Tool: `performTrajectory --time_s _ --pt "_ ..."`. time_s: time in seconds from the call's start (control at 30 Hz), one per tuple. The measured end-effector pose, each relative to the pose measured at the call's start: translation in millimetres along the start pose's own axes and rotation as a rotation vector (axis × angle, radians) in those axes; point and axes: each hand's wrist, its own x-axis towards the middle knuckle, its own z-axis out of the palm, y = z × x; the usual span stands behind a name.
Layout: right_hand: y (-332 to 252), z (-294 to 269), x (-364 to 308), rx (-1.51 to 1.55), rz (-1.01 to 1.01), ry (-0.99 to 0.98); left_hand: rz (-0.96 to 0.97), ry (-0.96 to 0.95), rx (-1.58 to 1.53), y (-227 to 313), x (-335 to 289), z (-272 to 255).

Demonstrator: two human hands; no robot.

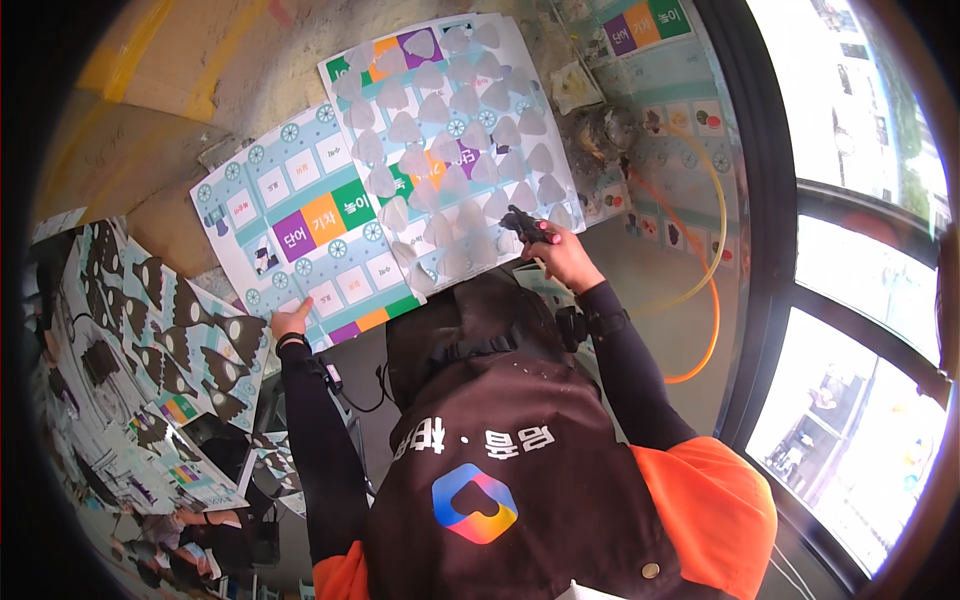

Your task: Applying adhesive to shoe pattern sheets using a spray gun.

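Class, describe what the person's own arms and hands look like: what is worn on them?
The left hand and right hand are ungloved. Close-fitting black sleeves emerge from orange upper sleeves. A dark band circles the left wrist.

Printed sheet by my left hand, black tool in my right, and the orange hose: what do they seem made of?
Printed sheet: probably paper or thin card, smooth; it looks flat and thin-edged. Black tool: plastic or painted metal, dark finish; too small to tell which. Orange hose: likely smooth, flexible plastic, bending in an even curve.
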Motion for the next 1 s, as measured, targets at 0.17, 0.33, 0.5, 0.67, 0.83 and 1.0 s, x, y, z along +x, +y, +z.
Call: performTrajectory --time_s 0.17,0.33,0.5,0.67,0.83,1.0 --pt "14 -15 10 -0.004 -0.13 0.168 -0.063 -0.044 -0.009 3 3 -3" --pt "20 -18 28 -0.115 -0.217 0.131 -0.023 -0.017 -0.026 -1 2 -6" --pt "17 -18 28 -0.095 -0.179 -0.047 -0.091 -0.054 0.041 -9 14 -2" --pt "17 -22 24 -0.178 -0.191 0.029 0.074 0.097 0.05 -19 17 5" --pt "9 -22 29 -0.156 -0.25 0.077 -0.034 -0.023 0.038 -11 14 -3" --pt "7 -28 29 -0.18 -0.215 -0.029 0.017 0.023 0.087 -2 6 -7"
